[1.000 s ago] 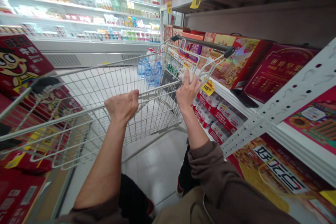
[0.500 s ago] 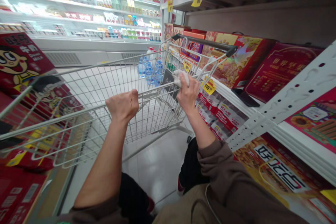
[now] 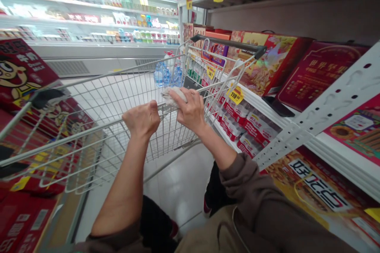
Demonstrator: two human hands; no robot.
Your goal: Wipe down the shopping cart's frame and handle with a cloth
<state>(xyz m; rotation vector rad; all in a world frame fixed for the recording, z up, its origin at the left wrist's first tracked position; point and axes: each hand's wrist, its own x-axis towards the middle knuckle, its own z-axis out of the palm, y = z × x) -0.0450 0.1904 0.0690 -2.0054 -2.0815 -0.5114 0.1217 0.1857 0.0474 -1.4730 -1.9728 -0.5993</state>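
A wire shopping cart [image 3: 89, 130] stands crosswise before me, its dark push handle [image 3: 228, 45] at the far right. My left hand [image 3: 142, 119] is wrapped round the near top rail of the basket. Just to its right, my right hand [image 3: 191, 110] grips a crumpled whitish cloth [image 3: 173, 97] and presses it on the same rail. The fingertips of the right hand are partly hidden by the cloth. Through the wires, the basket shows only floor and goods beyond it.
Shelves on the right hold gift boxes [image 3: 264, 59] and bottle packs [image 3: 252, 126] beside a white perforated post [image 3: 320, 110]. Red milk cartons [image 3: 23, 71] are stacked on the left. Large water bottles [image 3: 166, 73] stand on the floor before a lit fridge [image 3: 97, 53].
My right hand has slid left along the rail with the cloth, closer to my left hand. The left hand keeps its hold on the rail.
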